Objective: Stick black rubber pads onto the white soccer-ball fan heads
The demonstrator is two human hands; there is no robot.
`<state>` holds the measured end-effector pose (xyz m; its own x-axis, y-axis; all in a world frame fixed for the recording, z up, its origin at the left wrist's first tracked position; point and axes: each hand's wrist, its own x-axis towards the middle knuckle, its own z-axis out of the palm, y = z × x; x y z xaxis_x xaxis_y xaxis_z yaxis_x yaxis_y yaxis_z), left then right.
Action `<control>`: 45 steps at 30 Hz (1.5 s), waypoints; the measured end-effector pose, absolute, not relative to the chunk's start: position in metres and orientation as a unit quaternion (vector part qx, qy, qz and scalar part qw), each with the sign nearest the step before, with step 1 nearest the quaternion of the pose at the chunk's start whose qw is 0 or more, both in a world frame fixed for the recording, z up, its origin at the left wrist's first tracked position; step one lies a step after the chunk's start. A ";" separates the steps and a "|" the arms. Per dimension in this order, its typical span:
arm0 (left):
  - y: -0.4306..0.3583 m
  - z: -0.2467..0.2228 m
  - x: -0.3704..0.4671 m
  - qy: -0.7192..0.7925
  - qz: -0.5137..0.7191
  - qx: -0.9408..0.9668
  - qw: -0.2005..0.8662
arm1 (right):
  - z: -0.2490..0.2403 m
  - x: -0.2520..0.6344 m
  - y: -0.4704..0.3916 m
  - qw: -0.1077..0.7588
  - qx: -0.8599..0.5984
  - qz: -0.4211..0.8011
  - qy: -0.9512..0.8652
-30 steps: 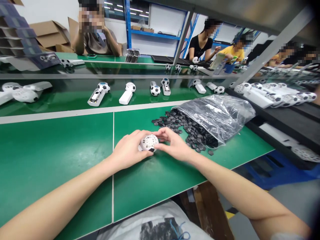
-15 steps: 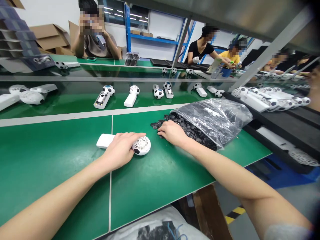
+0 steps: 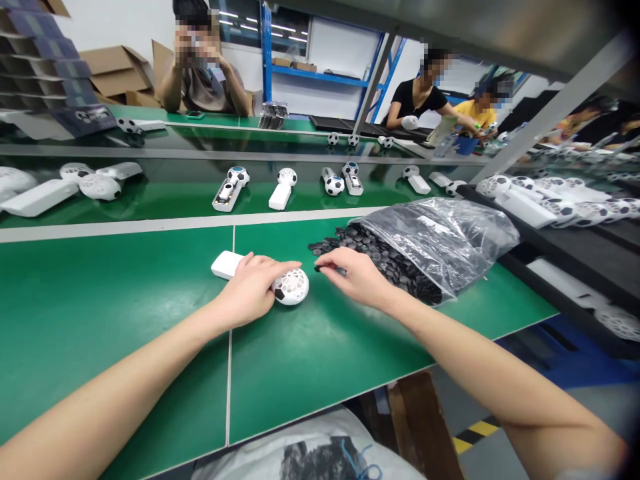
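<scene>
White wall (image 3: 125, 27) — blue shelving (image 3: 320, 76)

Bright light glints off the plastic bag (image 3: 450, 237); the far right edge blurs.

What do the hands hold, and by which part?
Left hand: the white device, where handle meets head. Right hand: a small black piece, pinched; exact part unclear.

Head view — forward, down — close over green worktop (image 3: 125, 280).
</scene>
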<state>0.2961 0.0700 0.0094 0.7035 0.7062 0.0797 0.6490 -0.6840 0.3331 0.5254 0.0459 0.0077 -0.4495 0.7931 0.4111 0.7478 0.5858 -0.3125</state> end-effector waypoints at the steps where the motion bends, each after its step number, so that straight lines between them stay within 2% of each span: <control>1: 0.069 0.010 0.296 0.369 0.100 0.912 0.151 | 0.012 0.521 0.039 0.282 -0.423 0.070 -0.859; 7: 0.062 0.008 0.304 0.410 0.120 0.888 0.169 | 0.013 0.498 0.029 0.299 -0.294 0.102 -0.902; 12: 0.057 0.007 0.312 0.436 0.154 0.874 0.148 | 0.002 0.495 0.035 0.341 -0.353 0.166 -0.855; 15: 0.056 0.007 0.312 0.445 0.164 0.867 0.151 | -0.002 0.495 0.037 0.358 -0.404 0.268 -0.798; 19: 0.056 0.005 0.312 0.451 0.178 0.861 0.154 | -0.008 0.496 0.038 0.346 -0.399 0.376 -0.762; 31: 0.053 0.004 0.316 0.450 0.204 0.856 0.153 | -0.010 0.497 0.038 0.338 -0.413 0.339 -0.775; 36: 0.058 0.007 0.311 0.397 0.191 0.877 0.190 | -0.013 0.508 0.053 0.339 -0.416 0.373 -0.757; 38: 0.061 0.010 0.306 0.340 0.154 0.899 0.228 | -0.014 0.521 0.070 0.329 -0.444 0.321 -0.769; 40: 0.063 0.012 0.303 0.309 0.115 0.909 0.256 | -0.012 0.534 0.087 0.293 -0.497 0.187 -0.795; 42: 0.059 0.014 0.303 0.328 0.095 0.903 0.259 | -0.011 0.542 0.101 0.225 -0.508 0.071 -0.828; 45: 0.049 0.013 0.309 0.410 0.107 0.875 0.235 | -0.009 0.544 0.110 0.108 -0.476 -0.030 -0.873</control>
<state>0.3086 0.0489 0.0131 0.6411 0.7675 -0.0045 0.6666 -0.5539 0.4989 0.5442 0.1104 -0.0092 -0.5245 0.8235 0.2163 0.8363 0.5459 -0.0507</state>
